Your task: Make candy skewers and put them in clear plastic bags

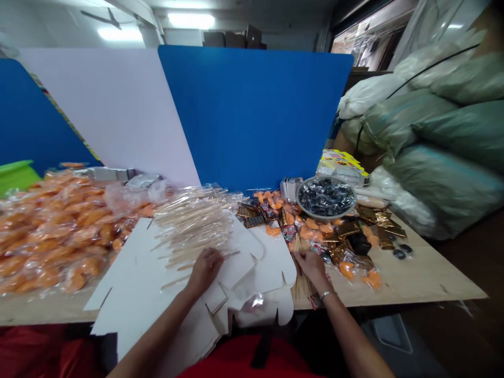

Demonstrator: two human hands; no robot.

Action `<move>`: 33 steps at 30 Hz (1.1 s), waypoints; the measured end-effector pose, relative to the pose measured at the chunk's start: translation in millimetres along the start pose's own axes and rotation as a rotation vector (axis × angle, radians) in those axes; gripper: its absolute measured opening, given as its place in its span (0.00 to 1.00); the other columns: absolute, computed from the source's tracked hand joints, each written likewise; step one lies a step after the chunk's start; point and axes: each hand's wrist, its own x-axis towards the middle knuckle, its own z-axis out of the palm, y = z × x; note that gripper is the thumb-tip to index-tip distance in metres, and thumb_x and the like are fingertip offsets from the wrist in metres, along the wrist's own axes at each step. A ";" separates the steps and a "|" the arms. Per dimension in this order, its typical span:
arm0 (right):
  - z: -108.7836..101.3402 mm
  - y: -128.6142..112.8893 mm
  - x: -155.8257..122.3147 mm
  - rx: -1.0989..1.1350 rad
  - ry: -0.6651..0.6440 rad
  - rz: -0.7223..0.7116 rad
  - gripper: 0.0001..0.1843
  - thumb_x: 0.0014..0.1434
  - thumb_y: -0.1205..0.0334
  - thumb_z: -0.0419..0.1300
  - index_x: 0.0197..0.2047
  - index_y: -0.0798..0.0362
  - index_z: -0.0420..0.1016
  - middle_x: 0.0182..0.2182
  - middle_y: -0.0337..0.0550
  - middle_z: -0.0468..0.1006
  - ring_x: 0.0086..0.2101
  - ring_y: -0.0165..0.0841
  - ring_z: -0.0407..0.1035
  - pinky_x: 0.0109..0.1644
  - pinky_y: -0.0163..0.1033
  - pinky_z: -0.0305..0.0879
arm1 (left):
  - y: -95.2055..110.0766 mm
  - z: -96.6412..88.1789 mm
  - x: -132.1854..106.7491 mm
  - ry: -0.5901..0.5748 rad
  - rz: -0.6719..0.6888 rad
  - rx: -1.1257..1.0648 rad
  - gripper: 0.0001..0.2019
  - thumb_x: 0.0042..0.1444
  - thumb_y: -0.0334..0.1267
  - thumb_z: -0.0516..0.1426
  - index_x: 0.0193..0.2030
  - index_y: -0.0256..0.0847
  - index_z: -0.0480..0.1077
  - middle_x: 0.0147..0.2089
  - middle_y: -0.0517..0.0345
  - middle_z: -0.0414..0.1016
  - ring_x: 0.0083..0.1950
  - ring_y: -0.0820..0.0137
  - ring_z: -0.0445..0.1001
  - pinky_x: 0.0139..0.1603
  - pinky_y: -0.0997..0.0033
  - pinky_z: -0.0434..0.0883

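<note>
My left hand [205,271] rests on a flat white die-cut card [134,283], its fingers closed around a thin wooden stick [230,255]. Just beyond lies a clear plastic bag of loose wooden sticks [192,226]. My right hand [311,265] sits over the top of an upright-looking bundle of thin wooden sticks [302,278]. Whether it grips them is hard to tell. Orange wrapped packets [315,228] and gold packets [342,231] lie beyond that hand. A small crumpled piece of clear plastic [254,303] lies on the card between my hands.
A large heap of orange items in clear wrap [59,231] covers the left of the plywood table [417,278]. A grey bowl of dark pieces [326,197] stands behind the packets. Blue and white panels [252,115] stand along the back, with large stuffed sacks [433,136] at right.
</note>
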 end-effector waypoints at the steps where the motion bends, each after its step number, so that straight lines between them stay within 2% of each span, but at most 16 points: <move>1: 2.0 2.8 5.0 -0.010 -0.008 0.012 0.16 0.52 0.56 0.59 0.16 0.53 0.67 0.17 0.43 0.71 0.25 0.34 0.65 0.28 0.35 0.52 | -7.5 0.1 0.9 0.023 0.002 0.016 0.10 0.59 0.35 0.51 0.30 0.39 0.71 0.32 0.52 0.71 0.37 0.65 0.69 0.38 0.66 0.68; 4: 5.6 9.2 17.2 0.004 -0.060 0.028 0.17 0.48 0.61 0.59 0.12 0.52 0.64 0.14 0.39 0.67 0.21 0.31 0.62 0.26 0.35 0.49 | -19.3 -2.0 4.4 0.054 -0.001 0.030 0.10 0.59 0.36 0.52 0.31 0.39 0.71 0.31 0.53 0.71 0.35 0.66 0.69 0.36 0.68 0.68; 7: 3.1 17.4 24.5 0.079 -0.129 0.051 0.16 0.48 0.62 0.57 0.12 0.53 0.64 0.11 0.36 0.63 0.18 0.29 0.58 0.24 0.34 0.47 | -20.7 -4.5 3.5 0.091 0.021 0.053 0.09 0.60 0.37 0.52 0.38 0.38 0.72 0.37 0.51 0.73 0.39 0.65 0.71 0.40 0.65 0.69; 12: -3.0 25.1 22.1 0.274 -0.178 0.100 0.14 0.48 0.57 0.55 0.15 0.52 0.62 0.12 0.32 0.60 0.16 0.26 0.54 0.21 0.32 0.46 | -17.2 -5.9 -5.5 0.113 0.061 0.140 0.10 0.58 0.39 0.56 0.45 0.39 0.71 0.44 0.48 0.73 0.46 0.58 0.69 0.46 0.56 0.66; 15: -7.5 21.8 14.9 0.396 -0.243 0.131 0.15 0.47 0.52 0.56 0.17 0.52 0.62 0.13 0.31 0.60 0.16 0.26 0.53 0.20 0.32 0.47 | -13.6 -9.6 -8.9 0.100 0.088 0.208 0.12 0.58 0.39 0.56 0.48 0.39 0.70 0.47 0.47 0.72 0.47 0.58 0.69 0.46 0.56 0.66; 18: -17.0 15.8 2.6 0.501 -0.347 0.140 0.17 0.44 0.47 0.59 0.19 0.52 0.64 0.14 0.32 0.62 0.17 0.26 0.54 0.21 0.32 0.49 | -0.3 -16.4 -11.3 0.097 0.074 0.217 0.14 0.58 0.40 0.56 0.50 0.39 0.68 0.47 0.46 0.72 0.48 0.59 0.68 0.47 0.57 0.65; 20: -25.9 10.2 -7.6 0.556 -0.411 0.136 0.18 0.42 0.46 0.62 0.22 0.53 0.67 0.17 0.33 0.65 0.19 0.26 0.56 0.22 0.32 0.51 | 16.8 -18.5 -12.5 0.033 0.070 0.164 0.12 0.59 0.39 0.55 0.47 0.39 0.70 0.45 0.48 0.73 0.47 0.60 0.68 0.47 0.59 0.64; 23: -38.9 -4.2 -22.3 0.622 -0.527 0.116 0.19 0.42 0.47 0.66 0.29 0.54 0.72 0.22 0.34 0.69 0.21 0.25 0.59 0.24 0.32 0.53 | 49.5 -10.7 -11.7 -0.219 0.138 0.012 0.07 0.58 0.40 0.56 0.38 0.40 0.72 0.39 0.53 0.73 0.43 0.64 0.68 0.45 0.63 0.63; 26: -47.0 -24.8 -33.8 0.671 -0.602 0.011 0.19 0.46 0.47 0.66 0.28 0.54 0.70 0.21 0.33 0.67 0.21 0.25 0.58 0.25 0.32 0.53 | 75.9 7.1 -8.2 -0.421 0.186 -0.021 0.12 0.52 0.48 0.61 0.37 0.42 0.73 0.42 0.53 0.72 0.45 0.62 0.66 0.46 0.62 0.60; 29: -50.5 -42.0 -41.1 0.653 -0.575 -0.114 0.19 0.52 0.46 0.63 0.25 0.53 0.65 0.20 0.33 0.65 0.21 0.26 0.58 0.26 0.32 0.54 | 84.3 21.5 -4.0 -0.483 0.170 -0.011 0.13 0.52 0.49 0.62 0.35 0.41 0.73 0.44 0.53 0.71 0.47 0.61 0.64 0.46 0.62 0.59; 33: -52.0 -49.7 -44.4 0.606 -0.531 -0.158 0.19 0.55 0.46 0.60 0.26 0.52 0.63 0.18 0.33 0.65 0.22 0.28 0.59 0.27 0.33 0.55 | 76.2 25.1 -1.2 -0.498 0.193 -0.084 0.10 0.59 0.43 0.57 0.31 0.41 0.74 0.39 0.56 0.73 0.45 0.65 0.64 0.46 0.65 0.59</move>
